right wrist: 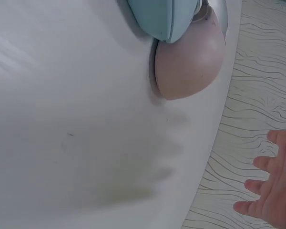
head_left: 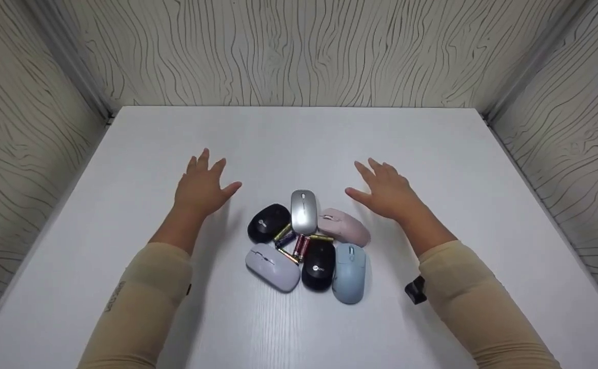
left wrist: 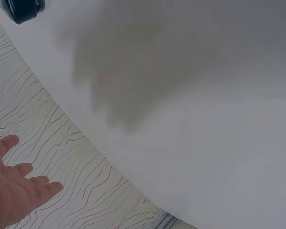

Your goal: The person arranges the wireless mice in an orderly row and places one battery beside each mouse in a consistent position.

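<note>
My left hand (head_left: 200, 187) hovers over the table left of a cluster of computer mice, fingers spread, holding nothing. On the other side my right hand (head_left: 386, 189) is likewise spread and holds nothing; the pink mouse (head_left: 347, 226) is nearest to it. A silver mouse (head_left: 304, 212) tops the ring, with a black mouse (head_left: 268, 223) to its left. Below are a lavender mouse (head_left: 273, 267), a second black mouse (head_left: 319, 266) and a light blue mouse (head_left: 349, 274). Several batteries, among them a red battery (head_left: 301, 248), lie between the mice. In the right wrist view the pink mouse (right wrist: 193, 64) touches the blue one.
The white table (head_left: 278, 138) carries the cluster near its middle. Wood-grain panels (head_left: 299, 51) stand behind it and at both sides. A small black device (head_left: 415, 290) sits at the right sleeve.
</note>
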The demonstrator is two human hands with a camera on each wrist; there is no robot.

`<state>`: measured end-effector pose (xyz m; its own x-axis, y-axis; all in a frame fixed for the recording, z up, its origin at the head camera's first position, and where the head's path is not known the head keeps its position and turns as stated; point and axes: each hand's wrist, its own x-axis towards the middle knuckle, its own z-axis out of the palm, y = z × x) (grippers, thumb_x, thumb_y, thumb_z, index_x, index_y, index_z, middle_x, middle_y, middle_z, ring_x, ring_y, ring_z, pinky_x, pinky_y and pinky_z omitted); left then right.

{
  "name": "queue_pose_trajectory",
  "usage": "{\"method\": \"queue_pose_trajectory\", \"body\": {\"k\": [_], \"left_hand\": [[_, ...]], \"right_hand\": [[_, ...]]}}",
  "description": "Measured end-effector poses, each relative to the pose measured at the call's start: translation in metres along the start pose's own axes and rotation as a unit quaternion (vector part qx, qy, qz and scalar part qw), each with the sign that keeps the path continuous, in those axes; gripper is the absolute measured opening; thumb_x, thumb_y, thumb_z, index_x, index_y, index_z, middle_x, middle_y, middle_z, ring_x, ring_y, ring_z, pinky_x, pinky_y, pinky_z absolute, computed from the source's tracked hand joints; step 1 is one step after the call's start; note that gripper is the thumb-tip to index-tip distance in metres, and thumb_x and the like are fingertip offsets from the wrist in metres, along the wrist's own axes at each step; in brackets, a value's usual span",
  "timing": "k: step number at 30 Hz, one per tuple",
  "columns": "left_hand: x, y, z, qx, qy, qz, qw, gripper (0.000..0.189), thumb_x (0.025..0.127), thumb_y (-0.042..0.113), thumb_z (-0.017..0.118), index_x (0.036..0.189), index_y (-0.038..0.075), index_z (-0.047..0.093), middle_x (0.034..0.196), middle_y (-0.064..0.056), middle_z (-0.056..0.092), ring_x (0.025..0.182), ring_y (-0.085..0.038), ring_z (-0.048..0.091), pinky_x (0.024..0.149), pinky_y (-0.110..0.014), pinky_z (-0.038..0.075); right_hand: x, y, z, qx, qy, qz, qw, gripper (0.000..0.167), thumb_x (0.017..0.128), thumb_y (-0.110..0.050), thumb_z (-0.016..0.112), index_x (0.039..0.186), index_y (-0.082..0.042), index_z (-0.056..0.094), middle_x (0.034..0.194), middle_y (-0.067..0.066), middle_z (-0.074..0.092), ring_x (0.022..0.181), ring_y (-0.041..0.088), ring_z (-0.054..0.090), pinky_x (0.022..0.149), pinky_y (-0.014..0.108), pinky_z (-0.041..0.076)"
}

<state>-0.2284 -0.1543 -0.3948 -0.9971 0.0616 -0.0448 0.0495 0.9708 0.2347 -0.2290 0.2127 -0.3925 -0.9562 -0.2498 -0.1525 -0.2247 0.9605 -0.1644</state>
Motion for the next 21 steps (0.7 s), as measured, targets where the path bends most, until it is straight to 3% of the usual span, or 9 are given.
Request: {"method": "queue_pose_trajectory", "body": {"k": [7,14,21], "left_hand": [[-0.001,0.014,0.004,-0.086,-0.010,0.006,0.9962,0.063,0.089,0.045,0.050,0.139,0.010,0.036,0.150,-0.019,0.013,0.135,-0.037,0.017,0.102,-0.051,0.030],[-0.002,0.025,0.006,-0.177,-0.030,0.000,0.9838,0.061,0.090,0.044,0.051,0.139,0.011,0.037,0.149,-0.017,0.017,0.134,-0.035,0.023,0.105,-0.048,0.026],[-0.002,0.029,0.010,-0.218,-0.037,-0.008,0.9753,0.061,0.089,0.043,0.052,0.139,0.011,0.037,0.148,-0.016,0.019,0.135,-0.032,0.022,0.107,-0.045,0.023]], "right_hand": [[-0.005,-0.011,0.013,0.010,-0.025,-0.048,0.9985,0.083,0.082,-0.073,0.032,0.146,-0.020,0.023,0.146,0.014,0.028,0.132,0.037,0.025,0.100,0.060,0.025],[-0.011,-0.021,0.025,0.024,-0.066,-0.065,0.9954,0.079,0.080,-0.063,0.052,0.142,-0.019,0.032,0.138,0.015,0.041,0.125,0.035,0.038,0.098,0.054,0.032],[-0.015,-0.027,0.035,0.038,-0.065,-0.089,0.9932,0.075,0.077,-0.048,0.063,0.139,-0.013,0.039,0.127,0.017,0.050,0.114,0.034,0.049,0.093,0.049,0.039]]}}
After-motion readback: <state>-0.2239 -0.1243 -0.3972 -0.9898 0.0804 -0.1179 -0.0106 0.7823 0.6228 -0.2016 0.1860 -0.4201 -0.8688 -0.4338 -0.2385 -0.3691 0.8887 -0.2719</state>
